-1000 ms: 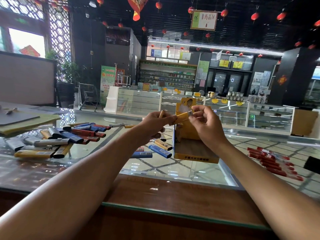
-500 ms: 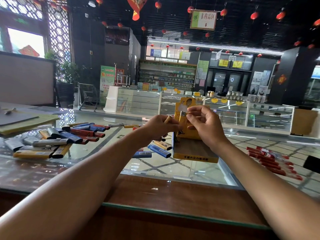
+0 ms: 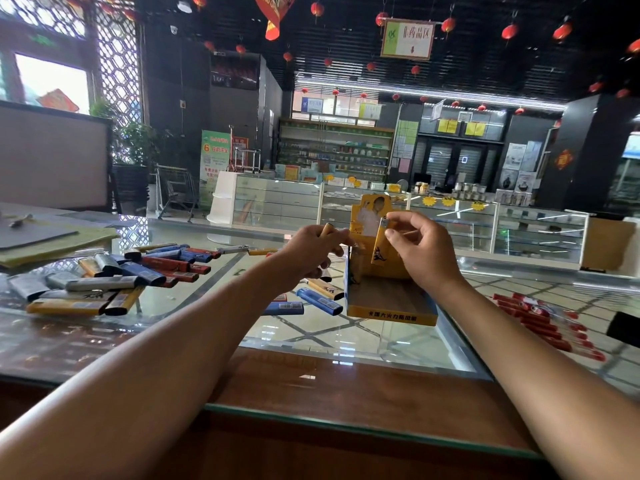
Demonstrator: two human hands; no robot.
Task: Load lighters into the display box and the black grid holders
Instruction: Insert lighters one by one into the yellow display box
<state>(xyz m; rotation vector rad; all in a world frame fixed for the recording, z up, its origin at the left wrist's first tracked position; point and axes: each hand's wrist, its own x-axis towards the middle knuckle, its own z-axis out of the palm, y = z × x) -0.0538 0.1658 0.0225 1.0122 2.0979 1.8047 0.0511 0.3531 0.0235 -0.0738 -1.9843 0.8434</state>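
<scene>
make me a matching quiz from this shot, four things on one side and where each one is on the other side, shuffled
Things
1. display box
2. blue lighter nearest the box
3. red lighters
4. yellow lighter with its metal top up

Places
a. pinched upright in the right hand, over the box
b. lying flat on the glass counter, just left of the box
c. laid out on the counter far to the right
d. standing on the counter between the two forearms

Pairs: 1-d, 2-b, 3-c, 4-a
</scene>
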